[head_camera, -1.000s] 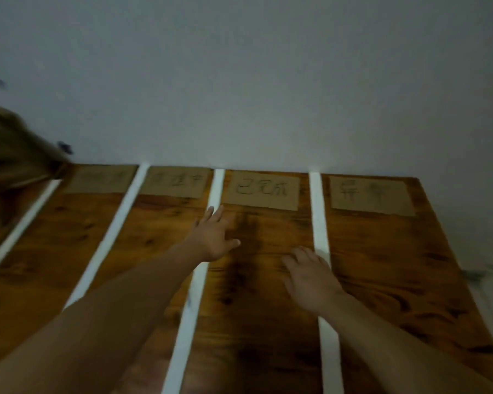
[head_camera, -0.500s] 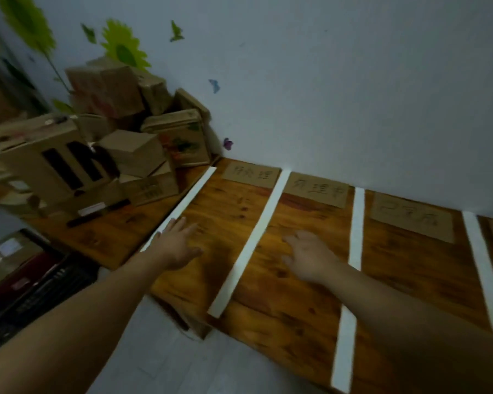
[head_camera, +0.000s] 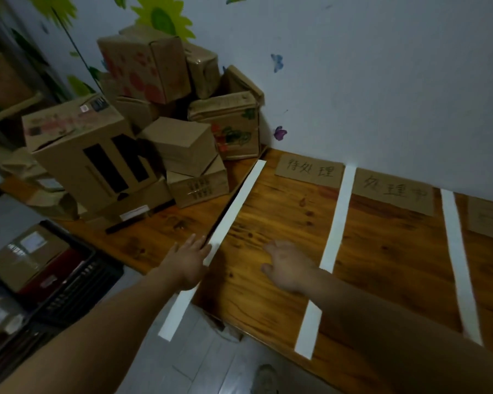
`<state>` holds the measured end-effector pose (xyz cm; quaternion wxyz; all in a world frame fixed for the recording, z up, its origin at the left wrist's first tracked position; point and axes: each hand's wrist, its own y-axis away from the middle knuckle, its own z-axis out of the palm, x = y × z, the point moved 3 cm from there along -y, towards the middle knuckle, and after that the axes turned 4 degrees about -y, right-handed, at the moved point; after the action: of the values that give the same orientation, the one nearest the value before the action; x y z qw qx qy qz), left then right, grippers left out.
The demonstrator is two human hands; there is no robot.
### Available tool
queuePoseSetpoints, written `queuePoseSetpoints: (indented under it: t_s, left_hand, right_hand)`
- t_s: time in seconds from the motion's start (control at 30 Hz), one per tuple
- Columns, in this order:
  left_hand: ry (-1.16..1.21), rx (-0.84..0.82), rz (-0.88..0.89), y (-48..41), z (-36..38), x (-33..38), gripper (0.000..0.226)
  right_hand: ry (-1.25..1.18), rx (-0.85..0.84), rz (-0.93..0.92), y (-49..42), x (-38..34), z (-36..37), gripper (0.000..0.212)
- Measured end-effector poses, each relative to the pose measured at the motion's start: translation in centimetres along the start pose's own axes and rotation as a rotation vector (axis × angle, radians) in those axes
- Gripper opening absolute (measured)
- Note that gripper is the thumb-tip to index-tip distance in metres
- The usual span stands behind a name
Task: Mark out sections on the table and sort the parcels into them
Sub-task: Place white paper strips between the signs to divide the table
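The wooden table [head_camera: 282, 223] is divided by white tape strips [head_camera: 336, 214] running front to back. Cardboard label cards [head_camera: 309, 170] with handwriting lie at the far edge of each section. A heap of brown cardboard parcels [head_camera: 154, 132] fills the table's left end against the wall. My left hand [head_camera: 187, 263] is spread flat over the leftmost tape strip [head_camera: 236, 206], holding nothing. My right hand [head_camera: 288, 265] rests on the wood in the first section, fingers loosely curled, empty.
A large box with black printed letters [head_camera: 91, 160] stands at the heap's front. Black crates [head_camera: 69, 282] with more boxes sit on the floor at the left. Flower and butterfly stickers dot the wall. The leftmost tape end hangs past the table's front edge.
The view has swung left from the table's right sections to the parcel heap. Both hands have moved left along the table, the left from the middle strips to the leftmost one.
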<state>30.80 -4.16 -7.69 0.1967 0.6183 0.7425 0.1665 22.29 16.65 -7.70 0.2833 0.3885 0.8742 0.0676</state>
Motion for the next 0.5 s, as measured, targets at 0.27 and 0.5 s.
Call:
queuePoseSetpoints:
  t_s: [0.27,0.5]
  left_hand:
    - [-0.091,-0.072,0.152,-6.1,1.5,-4.2,0.062]
    - [-0.175,-0.047,0.408,-9.6,2.5,-6.6,0.068]
  right_hand:
    - [0.027,-0.131,0.003,-6.4,-3.8,5.6,0.057]
    - [-0.017,0.004,0.087,-8.3,-8.4,8.3,0.057]
